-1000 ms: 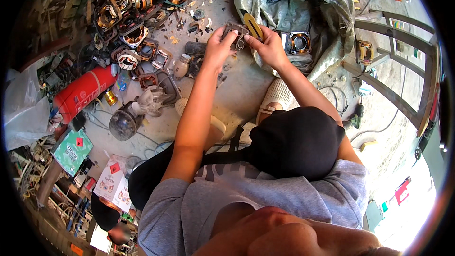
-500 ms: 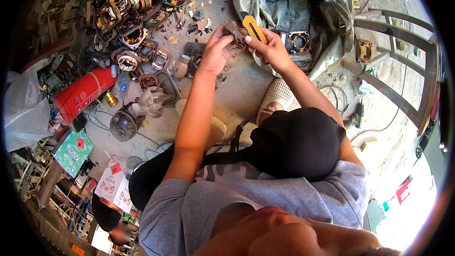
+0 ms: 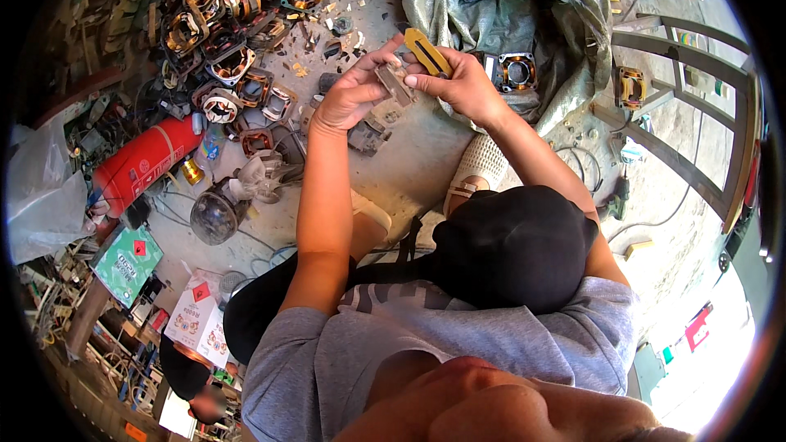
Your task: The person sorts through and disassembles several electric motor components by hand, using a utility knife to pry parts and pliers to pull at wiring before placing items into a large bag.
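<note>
Grey metal motor part (image 3: 395,82) sits pinched in our left hand (image 3: 348,98), just beside the yellow-handled tool (image 3: 427,51) clenched in our right hand (image 3: 463,86). We judge it rigid, light, sharp-edged; hold its outer edges.

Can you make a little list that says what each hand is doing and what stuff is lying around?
Left hand: holds a small grey-brown metal part at the fingertips
Right hand: grips a yellow-handled tool, its tip against the part
Floor: grey concrete
Left of hands: pile of copper-wound motor stators
Further left: red cylinder lying on its side
Behind hands: crumpled grey woven sack
Right: grey metal frame
</note>
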### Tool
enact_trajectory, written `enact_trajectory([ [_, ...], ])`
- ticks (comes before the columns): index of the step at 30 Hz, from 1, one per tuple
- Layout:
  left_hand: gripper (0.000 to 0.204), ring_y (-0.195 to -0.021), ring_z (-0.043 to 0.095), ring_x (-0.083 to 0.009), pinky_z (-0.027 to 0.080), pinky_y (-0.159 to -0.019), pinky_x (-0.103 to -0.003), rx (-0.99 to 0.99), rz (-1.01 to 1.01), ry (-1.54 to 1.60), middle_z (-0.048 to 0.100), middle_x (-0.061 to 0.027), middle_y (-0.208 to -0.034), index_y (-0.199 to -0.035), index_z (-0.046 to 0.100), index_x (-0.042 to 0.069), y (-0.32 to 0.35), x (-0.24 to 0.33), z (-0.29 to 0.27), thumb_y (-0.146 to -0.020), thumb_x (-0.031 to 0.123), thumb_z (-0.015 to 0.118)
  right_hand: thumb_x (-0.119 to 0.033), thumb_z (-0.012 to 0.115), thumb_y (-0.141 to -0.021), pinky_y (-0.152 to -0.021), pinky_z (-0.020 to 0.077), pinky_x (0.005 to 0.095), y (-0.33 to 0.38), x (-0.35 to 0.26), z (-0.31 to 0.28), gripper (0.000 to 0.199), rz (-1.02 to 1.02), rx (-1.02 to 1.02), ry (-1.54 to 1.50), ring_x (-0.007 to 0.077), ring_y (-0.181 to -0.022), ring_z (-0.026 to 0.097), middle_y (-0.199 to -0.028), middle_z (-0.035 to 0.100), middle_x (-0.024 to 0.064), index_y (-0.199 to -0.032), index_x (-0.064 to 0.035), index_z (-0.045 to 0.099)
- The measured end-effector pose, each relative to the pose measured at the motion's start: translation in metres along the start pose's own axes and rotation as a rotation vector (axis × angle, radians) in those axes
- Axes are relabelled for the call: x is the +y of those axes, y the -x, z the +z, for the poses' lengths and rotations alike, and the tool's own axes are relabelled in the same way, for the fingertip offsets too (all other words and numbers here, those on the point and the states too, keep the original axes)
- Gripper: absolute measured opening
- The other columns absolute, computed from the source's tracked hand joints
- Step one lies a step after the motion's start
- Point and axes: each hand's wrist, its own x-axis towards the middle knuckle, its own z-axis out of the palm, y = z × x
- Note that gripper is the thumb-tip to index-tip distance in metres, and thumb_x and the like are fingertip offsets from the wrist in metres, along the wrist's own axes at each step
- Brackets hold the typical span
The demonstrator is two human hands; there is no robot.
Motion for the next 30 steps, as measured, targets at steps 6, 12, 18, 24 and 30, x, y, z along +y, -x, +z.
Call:
enact_trajectory([
  [6, 0.040, -0.136, 0.040, -0.0241, 0.037, -0.107, -0.038, -0.013, -0.023, -0.166, 0.022, -0.0067, -0.157, -0.115, 0.060, 0.009, -0.003, 0.007, 0.010, -0.077, -0.003, 0.060, -0.012, 0.079, -0.080, -0.074, 0.0506, 0.0245, 0.001, 0.001, -0.002, 0.035, 0.018, -0.002, 0.108, 0.0070, -0.081, 0.060, -0.089, 0.067, 0.0026, -0.106, 0.0021, 0.062],
  [12, 0.033, -0.124, 0.052, -0.0235, 0.038, -0.105, -0.038, -0.019, -0.057, 0.033, 0.024, -0.0074, -0.156, -0.110, 0.058, 0.009, -0.002, 0.002, 0.006, -0.077, 0.010, 0.055, -0.008, 0.080, -0.077, -0.071, 0.0505, 0.0244, 0.001, 0.005, 0.002, 0.035, -0.007, 0.034, 0.052, 0.0080, -0.079, 0.060, -0.084, 0.066, 0.0039, -0.103, 0.0016, 0.058],
  [18, 0.038, -0.119, 0.053, -0.0349, 0.046, -0.096, -0.048, 0.163, -0.010, 0.360, 0.038, -0.0154, -0.148, -0.118, 0.054, 0.009, -0.009, -0.008, 0.011, -0.087, 0.033, 0.055, -0.013, 0.071, -0.087, -0.067, 0.0489, 0.0232, 0.003, 0.002, 0.008, 0.028, -0.076, 0.102, 0.073, 0.0061, -0.073, 0.058, -0.081, 0.065, 0.0012, -0.107, 0.0007, 0.057],
  [24, 0.053, -0.123, 0.045, -0.0498, 0.048, -0.085, -0.058, 0.154, -0.103, 0.553, 0.040, -0.0219, -0.144, -0.129, 0.047, 0.009, -0.007, -0.003, 0.012, -0.093, 0.048, 0.047, -0.027, 0.050, -0.101, -0.061, 0.0465, 0.0230, 0.008, -0.022, -0.001, 0.027, 0.032, 0.113, 0.114, 0.0053, -0.065, 0.057, -0.077, 0.066, 0.0026, -0.104, -0.0020, 0.060],
  [30, 0.048, -0.121, 0.048, -0.0486, 0.047, -0.091, -0.059, 0.273, -0.067, 0.364, 0.046, -0.0249, -0.139, -0.121, 0.050, 0.007, -0.010, -0.005, 0.009, -0.096, 0.048, 0.044, -0.025, 0.057, -0.096, -0.067, 0.0497, 0.0307, 0.014, -0.028, -0.010, 0.024, -0.003, 0.063, 0.528, 0.0140, -0.068, 0.064, -0.075, 0.066, 0.0085, -0.102, -0.0028, 0.062],
])
